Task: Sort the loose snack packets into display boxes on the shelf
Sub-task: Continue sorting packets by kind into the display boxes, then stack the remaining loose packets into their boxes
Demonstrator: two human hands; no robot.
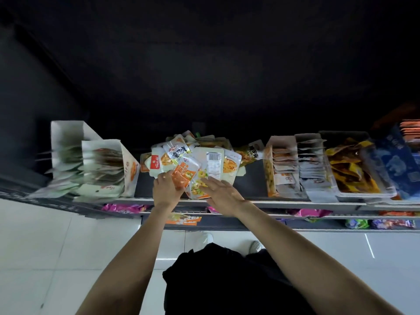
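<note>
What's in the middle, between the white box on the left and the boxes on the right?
In the head view, a loose pile of snack packets lies between the white box and the right-hand boxes; both hands reach into it.

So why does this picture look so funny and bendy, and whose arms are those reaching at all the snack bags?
The picture comes from a small wide camera worn on a person's head, looking down, so everything curves. That is why you see their own two arms, dark clothes and shoes on the white floor. There is no machine here, only bare hands.

They stand at a shop shelf. In the middle lies a messy pile of loose snack packets. On the left stand white display boxes full of packets, and more filled boxes stand on the right.

The left hand reaches into the pile and seems to grip an orange packet. The right hand lies flat with straight fingers over a yellow packet.
</note>
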